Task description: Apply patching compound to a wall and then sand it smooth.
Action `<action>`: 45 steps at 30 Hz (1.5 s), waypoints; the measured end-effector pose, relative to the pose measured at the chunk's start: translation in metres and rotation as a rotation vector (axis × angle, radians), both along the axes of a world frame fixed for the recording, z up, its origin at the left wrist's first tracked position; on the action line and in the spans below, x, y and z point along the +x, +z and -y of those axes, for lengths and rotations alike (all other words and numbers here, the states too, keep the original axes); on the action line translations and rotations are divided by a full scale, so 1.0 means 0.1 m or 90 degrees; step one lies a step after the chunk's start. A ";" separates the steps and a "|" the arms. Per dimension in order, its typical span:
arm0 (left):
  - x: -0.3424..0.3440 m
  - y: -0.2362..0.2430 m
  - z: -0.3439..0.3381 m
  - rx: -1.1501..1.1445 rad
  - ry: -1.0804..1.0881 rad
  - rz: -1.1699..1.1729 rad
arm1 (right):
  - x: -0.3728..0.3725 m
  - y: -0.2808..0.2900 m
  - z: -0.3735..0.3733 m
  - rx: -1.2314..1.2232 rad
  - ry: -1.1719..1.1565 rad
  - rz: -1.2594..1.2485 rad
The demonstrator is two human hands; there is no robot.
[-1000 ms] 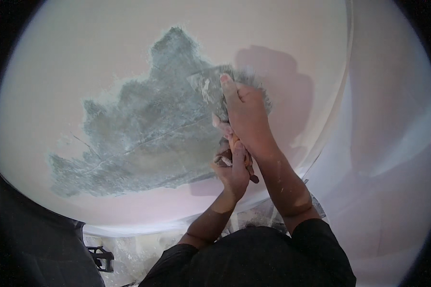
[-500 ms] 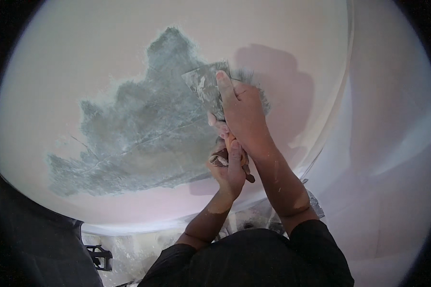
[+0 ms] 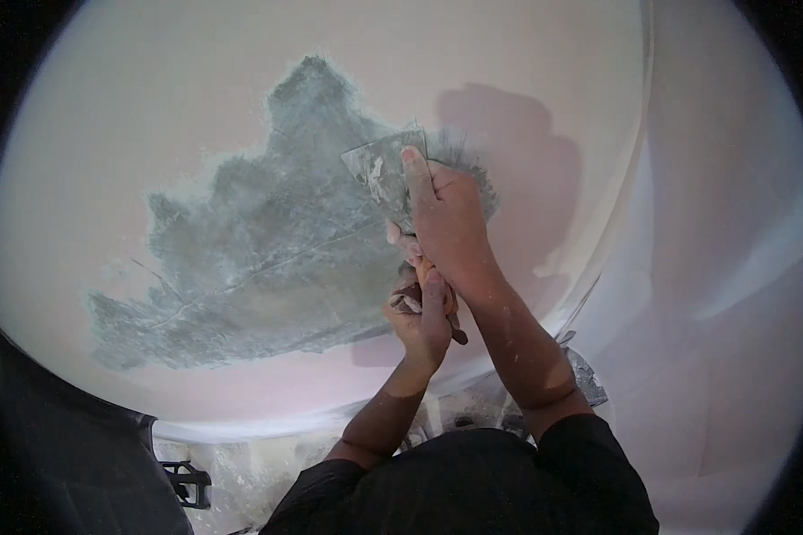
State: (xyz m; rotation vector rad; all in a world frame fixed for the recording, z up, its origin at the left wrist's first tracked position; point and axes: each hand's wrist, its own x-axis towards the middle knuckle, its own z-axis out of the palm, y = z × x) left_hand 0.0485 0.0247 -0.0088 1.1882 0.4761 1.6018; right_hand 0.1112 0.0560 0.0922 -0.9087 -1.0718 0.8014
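The scraper (image 3: 379, 183) extends ahead of the left hand (image 3: 424, 325), its blade (image 3: 366, 160) over the grey patch (image 3: 277, 241) of the wall (image 3: 535, 45). The left hand wraps the orange handle (image 3: 425, 266); the right hand (image 3: 453, 214) clasps the blade, thumb (image 3: 413, 169) flat upon it. Edge contact cannot be confirmed from this view. The tool appears light, its blade thin and stiff; the handle is judged the sound hold.

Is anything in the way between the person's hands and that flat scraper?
No, nothing visible. The right hand has its thumb on the scraper blade, and the left hand grips by the orange handle. Nothing shows between blade and grey patch, though I can't tell if they touch.
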 end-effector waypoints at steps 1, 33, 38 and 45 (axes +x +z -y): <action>0.01 0.02 0.01 -0.001 0.000 0.000 | 0.00 -0.03 0.00 0.011 -0.033 0.004; -0.06 0.05 0.04 -0.039 -0.024 0.005 | -0.01 0.08 0.06 -0.001 -0.003 -0.005; -0.11 -0.01 0.03 -0.042 -0.073 0.028 | -0.01 0.10 0.08 0.022 -0.032 0.019; -0.08 0.12 0.03 -0.049 -0.077 0.014 | 0.01 0.11 0.04 0.010 -0.007 -0.019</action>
